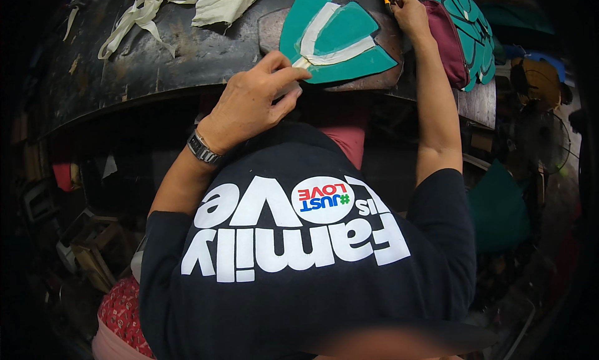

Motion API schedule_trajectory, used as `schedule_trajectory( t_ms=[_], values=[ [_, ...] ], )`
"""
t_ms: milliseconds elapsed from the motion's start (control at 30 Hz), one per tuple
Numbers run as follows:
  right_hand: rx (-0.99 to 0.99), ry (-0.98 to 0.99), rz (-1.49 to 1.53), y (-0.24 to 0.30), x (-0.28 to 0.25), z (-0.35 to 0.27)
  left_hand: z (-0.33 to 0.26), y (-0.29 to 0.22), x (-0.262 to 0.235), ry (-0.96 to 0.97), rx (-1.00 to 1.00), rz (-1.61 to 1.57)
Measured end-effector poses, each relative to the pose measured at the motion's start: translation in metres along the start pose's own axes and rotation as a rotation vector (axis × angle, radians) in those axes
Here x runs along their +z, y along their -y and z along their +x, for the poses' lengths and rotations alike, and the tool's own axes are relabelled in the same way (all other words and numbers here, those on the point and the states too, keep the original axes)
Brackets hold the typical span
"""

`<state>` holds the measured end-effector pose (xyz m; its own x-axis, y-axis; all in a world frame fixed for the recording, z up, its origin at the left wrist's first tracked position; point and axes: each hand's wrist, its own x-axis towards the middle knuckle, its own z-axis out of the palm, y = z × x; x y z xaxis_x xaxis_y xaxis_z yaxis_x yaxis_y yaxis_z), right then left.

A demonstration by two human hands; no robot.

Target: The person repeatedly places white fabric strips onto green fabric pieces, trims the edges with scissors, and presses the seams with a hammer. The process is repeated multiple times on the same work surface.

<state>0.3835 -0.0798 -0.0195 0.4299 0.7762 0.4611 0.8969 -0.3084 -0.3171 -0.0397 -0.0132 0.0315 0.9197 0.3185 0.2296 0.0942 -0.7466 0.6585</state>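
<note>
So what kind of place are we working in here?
Probably a small craft or leather workshop. The left hand pins a teal cut piece on a worn dark workbench, pale scraps lie nearby, and more teal pieces are stacked at the right.

It was a small craft workshop, cluttered and dim. A worn, scarred dark workbench carried cream offcut strips and teal cut pieces, more teal pieces stacked at its edge. Wooden crates crowded the floor beside a fan.
</note>
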Motion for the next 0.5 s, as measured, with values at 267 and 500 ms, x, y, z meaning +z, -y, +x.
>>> schedule_trajectory(
  t_ms=[267, 500],
  values=[
    [0.021, -0.063, -0.142, 0.034, -0.064, -0.083, 0.004, 0.012, 0.022, 0.027, 0.026, 0.080],
    [0.370, 0.161, -0.445, 0.039, -0.103, -0.175, 0.007, 0.022, 0.039, -0.154, 0.091, -0.006]
  ],
)
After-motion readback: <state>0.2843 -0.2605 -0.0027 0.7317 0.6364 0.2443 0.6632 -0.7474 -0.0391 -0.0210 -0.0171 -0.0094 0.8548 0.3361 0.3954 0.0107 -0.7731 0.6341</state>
